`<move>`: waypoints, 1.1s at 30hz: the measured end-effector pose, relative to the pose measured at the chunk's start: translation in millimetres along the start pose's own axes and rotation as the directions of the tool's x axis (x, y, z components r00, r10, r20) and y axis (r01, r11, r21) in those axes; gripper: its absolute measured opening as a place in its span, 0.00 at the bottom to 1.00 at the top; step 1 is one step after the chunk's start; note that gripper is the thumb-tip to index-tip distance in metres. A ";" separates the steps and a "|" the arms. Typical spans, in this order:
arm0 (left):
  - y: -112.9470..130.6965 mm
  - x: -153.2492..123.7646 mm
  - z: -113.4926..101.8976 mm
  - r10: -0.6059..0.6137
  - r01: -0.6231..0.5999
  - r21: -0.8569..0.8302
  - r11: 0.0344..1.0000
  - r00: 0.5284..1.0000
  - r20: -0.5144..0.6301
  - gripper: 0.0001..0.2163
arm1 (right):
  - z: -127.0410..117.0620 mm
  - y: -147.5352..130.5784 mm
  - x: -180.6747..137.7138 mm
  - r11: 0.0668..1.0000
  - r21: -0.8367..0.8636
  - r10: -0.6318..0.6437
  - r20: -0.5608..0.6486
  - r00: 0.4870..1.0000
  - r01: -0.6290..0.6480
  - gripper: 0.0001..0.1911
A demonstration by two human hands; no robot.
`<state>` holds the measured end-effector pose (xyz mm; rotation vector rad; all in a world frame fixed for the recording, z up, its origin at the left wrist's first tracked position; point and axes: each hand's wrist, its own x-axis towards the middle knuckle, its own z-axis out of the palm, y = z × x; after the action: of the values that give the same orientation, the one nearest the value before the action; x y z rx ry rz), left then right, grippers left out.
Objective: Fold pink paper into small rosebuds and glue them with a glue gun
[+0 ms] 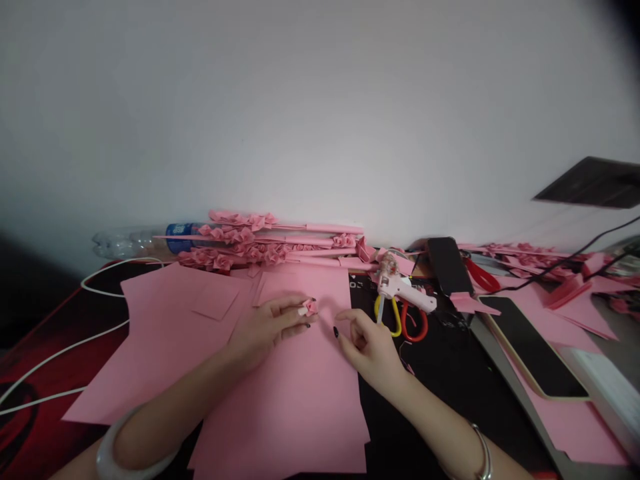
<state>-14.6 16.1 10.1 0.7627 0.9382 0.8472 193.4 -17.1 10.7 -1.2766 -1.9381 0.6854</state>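
Pinching the flower (311,307) between thumb and fingers, my left hand (265,327) holds it over the paper (300,407). My right hand (369,340) hangs near it, thumb and forefinger parted, seemingly with nothing between them. To handle so small a piece well, I should press lightly, keep its creases crisp and leave one side uncovered.
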 end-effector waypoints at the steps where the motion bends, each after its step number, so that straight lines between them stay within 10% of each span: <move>1: -0.6 -1.1 1.4 -0.017 0.016 0.029 0.999 1.000 0.020 0.14 | 0.9 0.0 -0.1 1.000 -0.003 -0.001 -0.003 1.000 0.001 0.11; 15: -11.1 -5.1 10.7 -0.044 -0.008 0.312 0.950 0.986 0.159 0.13 | 7.6 1.2 0.5 1.000 0.015 -0.009 0.018 1.000 0.009 0.07; 24: -22.7 -8.2 13.0 0.206 -0.281 0.399 0.873 0.953 0.221 0.05 | 9.1 -0.3 -3.5 0.998 0.055 -0.047 0.066 0.997 0.044 0.08; 28: -12.2 -4.5 6.5 0.301 -0.305 0.442 0.844 0.950 0.081 0.08 | 6.5 -0.7 -2.8 0.998 0.062 -0.029 0.028 0.999 0.028 0.09; 33: 17.1 0.9 -19.6 0.560 -0.232 0.749 0.621 0.800 -0.217 0.13 | 5.0 -2.4 -3.6 0.998 0.069 -0.007 0.020 1.000 0.005 0.08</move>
<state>-36.7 28.3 16.5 1.5400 1.5689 1.1029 189.0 -21.6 8.4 -1.2254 -1.9172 0.7587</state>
